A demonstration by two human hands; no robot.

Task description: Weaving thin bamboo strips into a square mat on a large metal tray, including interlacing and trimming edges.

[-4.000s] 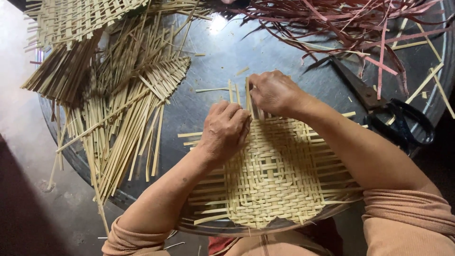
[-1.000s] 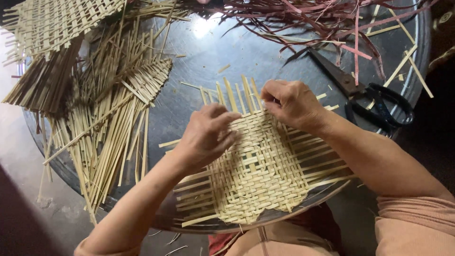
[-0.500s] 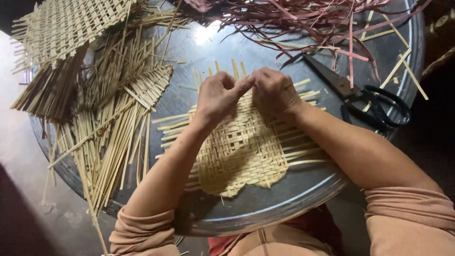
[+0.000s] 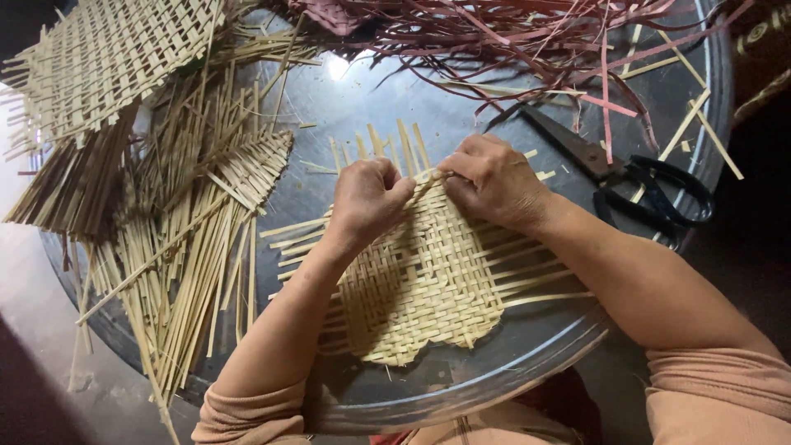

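A half-woven mat of pale straw strips [image 4: 428, 280] lies on a round metal tray [image 4: 461, 387] in front of me. Both hands work at its far edge, where loose strip ends stick up. My left hand [image 4: 367, 202] is curled, its fingers pinching a strip against the weave. Just to its right, my right hand [image 4: 494, 181] pinches the same pale strip [image 4: 428, 177]; the fingertips of the two hands nearly meet. Both forearms cross over the mat.
Loose pale strips [image 4: 189, 255] lie piled on the tray's left. A finished woven panel [image 4: 115, 58] sits at the far left. Dark red strips [image 4: 494, 33] spread across the back. Black-handled scissors [image 4: 634, 177] lie to the right of my right hand.
The mat has been turned and shifted on the tray. My hands, apart a second ago, have come together at its far edge and now pinch one strip.
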